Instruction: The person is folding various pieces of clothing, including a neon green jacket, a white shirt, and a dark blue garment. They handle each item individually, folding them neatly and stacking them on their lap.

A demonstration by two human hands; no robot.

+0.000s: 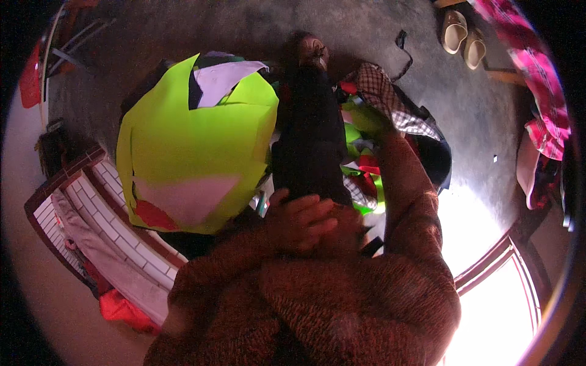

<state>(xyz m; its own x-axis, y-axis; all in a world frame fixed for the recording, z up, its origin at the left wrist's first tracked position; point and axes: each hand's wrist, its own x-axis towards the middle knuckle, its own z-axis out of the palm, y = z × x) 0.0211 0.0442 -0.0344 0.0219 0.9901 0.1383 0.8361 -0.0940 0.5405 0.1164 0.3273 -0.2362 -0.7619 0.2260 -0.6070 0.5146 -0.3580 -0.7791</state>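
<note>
A long black cloth [308, 140] hangs down in front of me, over a heap of mixed clothes [366, 171]. My left hand [299, 222] is at its near end, fingers curled over the dark fabric close to my rust-brown knitted sweater. My right arm stretches forward into the heap. My right hand [369, 119] sits among bright green pieces beside a checked cloth [390, 97], and its grip is hidden by the fabric. A large neon yellow-green cloth [201, 134] with pale pink and red patches lies spread to the left of the black cloth.
A pair of pale sandals [464, 36] stands on the grey concrete floor [476, 116] at the far right. Pink checked fabric [543, 91] hangs along the right edge. A white tiled ledge [104, 201] with cloth on it runs at the left. Strong light falls at the lower right.
</note>
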